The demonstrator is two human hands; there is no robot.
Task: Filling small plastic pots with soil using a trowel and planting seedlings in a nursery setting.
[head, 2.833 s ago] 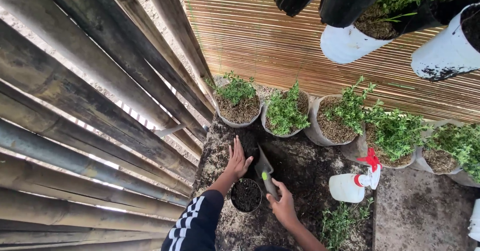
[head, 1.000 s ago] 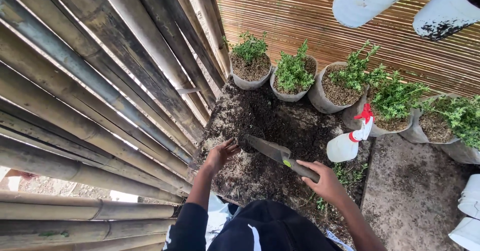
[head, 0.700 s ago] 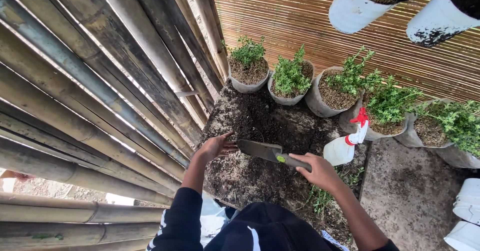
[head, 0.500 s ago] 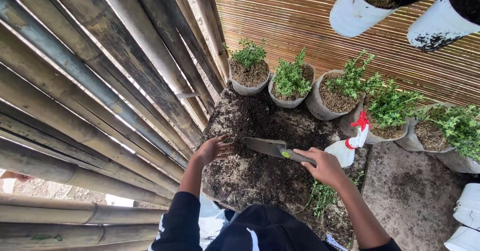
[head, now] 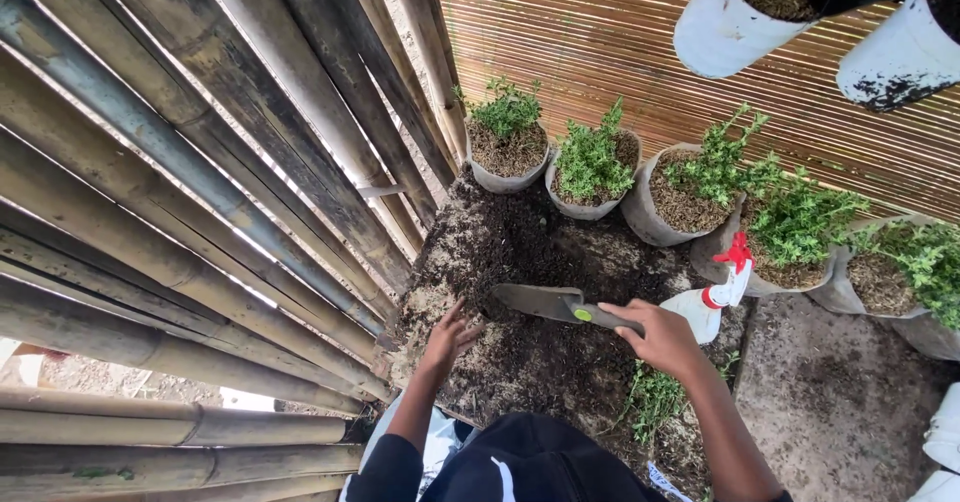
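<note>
My right hand (head: 662,338) grips the dark handle of a garden trowel (head: 552,304), its metal blade held level and pointing left over a patch of dark soil (head: 520,252) on the slab. My left hand (head: 450,336) rests open on the soil just left of and below the blade tip, fingers spread, holding nothing. My dark sleeves and clothing fill the bottom of the view.
A row of grey grow bags with green plants (head: 590,162) lines the reed wall (head: 600,42). A white spray bottle with a red trigger (head: 712,302) lies by my right hand. Bamboo poles (head: 200,182) stand left. White hanging pots (head: 730,22) hang above. A loose green plant (head: 652,397) lies below.
My left hand has slid down and back from the blade tip. The trowel has stayed level in my right hand, shifting slightly right. The small black pot seen earlier is out of view.
</note>
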